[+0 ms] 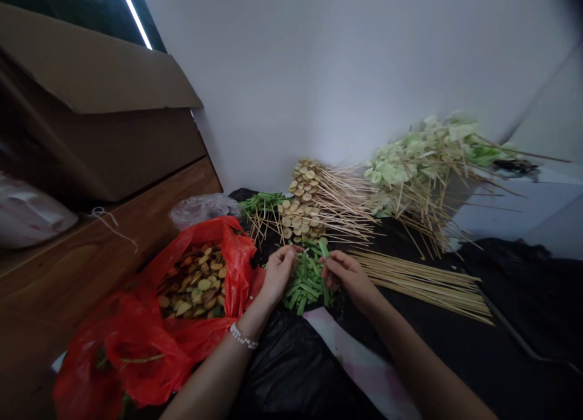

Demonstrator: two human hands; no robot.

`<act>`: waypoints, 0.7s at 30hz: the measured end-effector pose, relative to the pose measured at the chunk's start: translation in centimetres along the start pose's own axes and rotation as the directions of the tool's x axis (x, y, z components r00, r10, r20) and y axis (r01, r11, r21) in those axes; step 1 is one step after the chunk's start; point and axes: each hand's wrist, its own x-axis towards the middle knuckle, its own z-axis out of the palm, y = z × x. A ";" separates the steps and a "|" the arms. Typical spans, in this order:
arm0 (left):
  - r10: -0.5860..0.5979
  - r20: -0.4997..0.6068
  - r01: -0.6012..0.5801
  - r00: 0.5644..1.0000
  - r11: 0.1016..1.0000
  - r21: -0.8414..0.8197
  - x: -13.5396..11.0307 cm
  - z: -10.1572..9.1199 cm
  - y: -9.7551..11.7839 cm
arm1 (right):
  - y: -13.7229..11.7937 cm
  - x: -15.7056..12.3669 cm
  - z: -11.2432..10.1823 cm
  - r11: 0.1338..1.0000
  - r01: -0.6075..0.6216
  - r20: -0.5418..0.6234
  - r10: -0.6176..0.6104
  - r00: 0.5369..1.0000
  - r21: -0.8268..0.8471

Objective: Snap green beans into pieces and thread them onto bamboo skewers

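My left hand (pixel 279 271) rests with curled fingers on the left edge of a pile of cut green bean pieces (pixel 306 280). On the pile's right side, my right hand (pixel 347 275) pinches a green bean piece (pixel 323 248) that sticks up between its fingers. A bracelet (pixel 243 337) circles my left wrist. Whether the left fingers hold a piece is hidden.
A red plastic bag (pixel 150 341) of sliced rounds lies open at left. Bare bamboo skewers (pixel 423 280) lie to the right. Behind are skewered slices (pixel 305 201), skewered beans (pixel 264 204) and skewered leafy greens (pixel 419 159). A cardboard box (pixel 104 104) sits on a wooden ledge (pixel 91 256).
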 end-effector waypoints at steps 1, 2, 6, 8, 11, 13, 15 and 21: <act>0.016 0.000 -0.016 1.000 1.000 0.004 0.0 0.0 0.0 | 0.1 -0.1 0.2 1.000 0.002 0.006 -0.002 1.000 -0.015; 0.035 -0.013 -0.035 0.999 0.999 0.006 0.0 -0.1 0.1 | 0.2 -0.1 0.3 0.999 0.005 0.008 -0.005 1.000 -0.033; 0.017 -0.061 -0.020 0.998 0.999 -0.049 0.3 -0.4 0.7 | 1.0 0.1 0.2 0.976 0.045 -0.036 -0.054 0.998 -0.213; 0.002 -0.052 -0.007 0.999 0.995 -0.103 0.3 -0.5 1.1 | 1.2 0.4 -0.2 0.910 0.131 -0.083 -0.177 0.981 -0.393; -0.016 -0.017 0.013 1.000 0.985 -0.175 0.2 -0.4 2.3 | 1.3 0.7 -1.1 0.750 0.233 -0.092 -0.364 0.927 -0.619; -0.022 0.024 0.026 0.999 0.976 -0.215 0.0 -0.2 3.5 | 1.1 0.7 -1.5 0.708 0.245 -0.079 -0.392 0.917 -0.662; -0.014 0.070 0.031 0.997 0.971 -0.237 -0.3 0.2 4.9 | 1.0 0.7 -1.7 0.703 0.250 -0.064 -0.388 0.920 -0.666; -0.026 0.198 0.057 0.980 0.986 -0.155 -2.9 1.8 7.4 | 1.0 0.6 -1.5 0.600 0.285 0.009 -0.419 0.908 -0.748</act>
